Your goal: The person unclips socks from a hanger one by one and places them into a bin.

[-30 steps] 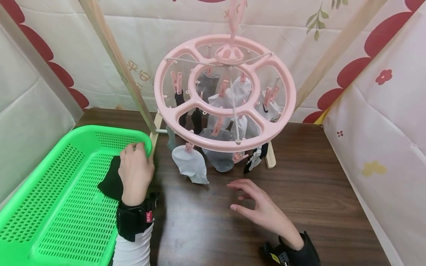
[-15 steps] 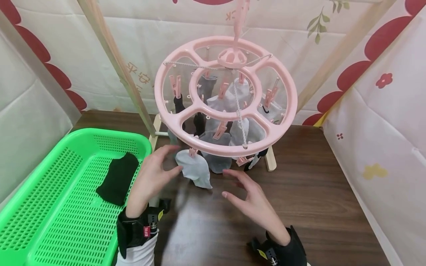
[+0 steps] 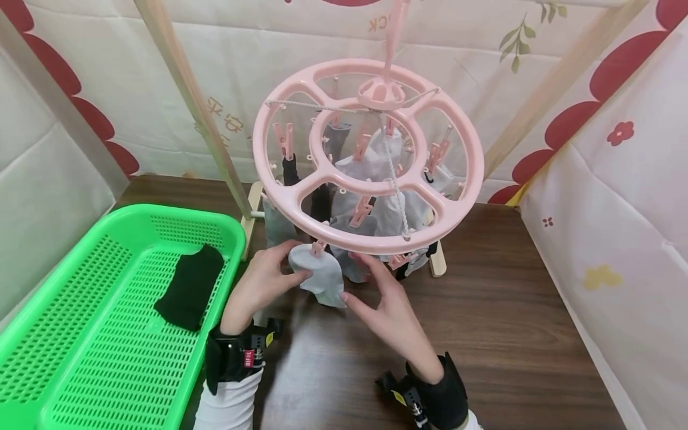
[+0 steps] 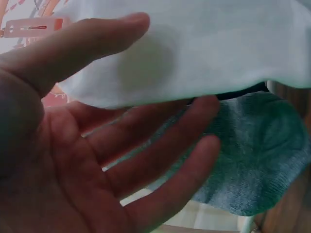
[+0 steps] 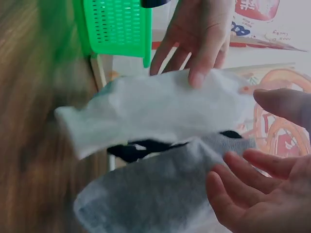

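Observation:
A pale grey-white sock (image 3: 322, 278) hangs from a pink clothespin (image 3: 318, 247) at the front of a round pink drying hanger (image 3: 349, 240). On its left side is my left hand (image 3: 258, 283), thumb in front of the cloth and spread fingers behind it in the left wrist view. My right hand (image 3: 392, 310) is at the sock's right side, thumb near its lower edge, fingers loosely bent. Behind hangs a darker grey sock (image 5: 150, 194), close to the right fingers. Neither hand shows a firm pinch. Several grey, white and black socks hang from the other clothespins.
A green plastic basket (image 3: 161, 210) stands at the left with a black cloth piece (image 3: 190, 289) in it. A wooden stand post (image 3: 199, 113) rises behind the basket. The brown table (image 3: 516, 310) extends right, with printed fabric walls around it.
My left hand has left the basket's far rim, where it was near the black cloth, and moved right to the pale sock. My right hand has moved left towards the same sock.

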Motion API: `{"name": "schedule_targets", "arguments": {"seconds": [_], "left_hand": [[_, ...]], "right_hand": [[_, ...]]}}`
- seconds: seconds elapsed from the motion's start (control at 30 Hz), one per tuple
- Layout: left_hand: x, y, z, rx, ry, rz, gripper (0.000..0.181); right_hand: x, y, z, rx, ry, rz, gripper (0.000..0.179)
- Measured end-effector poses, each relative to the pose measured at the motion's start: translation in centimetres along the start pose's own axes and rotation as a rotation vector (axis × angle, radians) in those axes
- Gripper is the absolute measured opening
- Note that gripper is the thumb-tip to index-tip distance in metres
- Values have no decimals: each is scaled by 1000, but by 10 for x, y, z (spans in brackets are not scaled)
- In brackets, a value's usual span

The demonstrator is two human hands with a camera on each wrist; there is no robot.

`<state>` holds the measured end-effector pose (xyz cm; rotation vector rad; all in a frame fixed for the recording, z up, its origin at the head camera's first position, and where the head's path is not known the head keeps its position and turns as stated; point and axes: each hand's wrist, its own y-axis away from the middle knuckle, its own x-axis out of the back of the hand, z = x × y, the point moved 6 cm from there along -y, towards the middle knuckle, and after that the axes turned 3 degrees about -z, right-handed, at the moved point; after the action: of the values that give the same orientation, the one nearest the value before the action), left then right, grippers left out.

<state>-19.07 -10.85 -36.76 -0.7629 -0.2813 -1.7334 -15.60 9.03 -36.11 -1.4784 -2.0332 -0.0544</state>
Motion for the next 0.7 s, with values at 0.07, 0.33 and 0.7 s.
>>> {"name": "schedule_targets", "arguments": {"seconds": [0.07, 0.33, 0.7], "left_hand": [[-3, -1, 1, -37, 17, -9, 34], [-7, -2, 7, -131, 25, 1, 23], [-10, -2, 10, -172, 10, -25, 17]], "right_hand": [[-3, -5, -3, 5, 14, 15, 67], [-10, -20, -13, 29, -5, 61, 63], [-3, -38, -29, 68, -246, 66, 53]]}}
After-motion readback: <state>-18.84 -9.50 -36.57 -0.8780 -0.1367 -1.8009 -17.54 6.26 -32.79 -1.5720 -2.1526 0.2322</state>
